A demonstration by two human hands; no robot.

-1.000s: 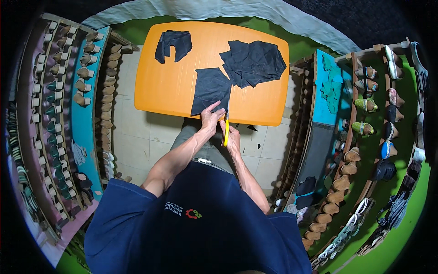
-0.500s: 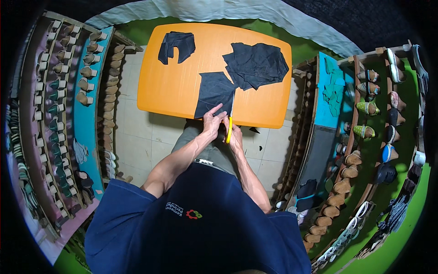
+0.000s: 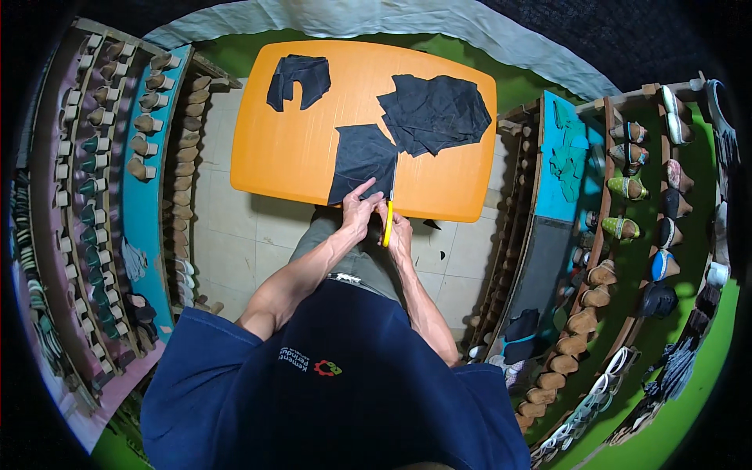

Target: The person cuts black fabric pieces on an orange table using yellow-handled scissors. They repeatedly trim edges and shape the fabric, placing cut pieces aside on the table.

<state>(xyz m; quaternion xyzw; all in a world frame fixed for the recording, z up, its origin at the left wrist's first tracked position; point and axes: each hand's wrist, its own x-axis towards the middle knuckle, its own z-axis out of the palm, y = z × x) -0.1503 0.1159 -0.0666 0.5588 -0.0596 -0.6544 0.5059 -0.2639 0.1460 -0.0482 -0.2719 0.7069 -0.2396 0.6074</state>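
Observation:
My left hand [image 3: 360,211] lies at the table's near edge, its fingers stretched out over a dark piece of fabric [image 3: 362,160]. Just to its right, my right hand [image 3: 398,233] is closed on a pair of scissors [image 3: 388,225] with yellow handles. The blades point away from me along the fabric's right edge, and part of them is hidden by it. Beyond and to the right rests a pile of dark fabric pieces [image 3: 439,113], nearly touching the piece under my left hand. A dark cut piece with a U-shaped notch [image 3: 312,78] lies at the table's far left.
The orange table [image 3: 274,149] stands before me. Racks of shoe lasts and shoes [image 3: 98,188] line the left side, and another shoe rack [image 3: 627,184] rises on the right. Small dark scraps [image 3: 432,225] lie on the tiled floor [image 3: 235,227]. A pale cloth [image 3: 376,17] hangs behind the table.
The scissors' blades look more closed, with less of them showing beyond the fabric's edge. Both hands keep nearly the same place on the fabric. The whole view has shifted slightly.

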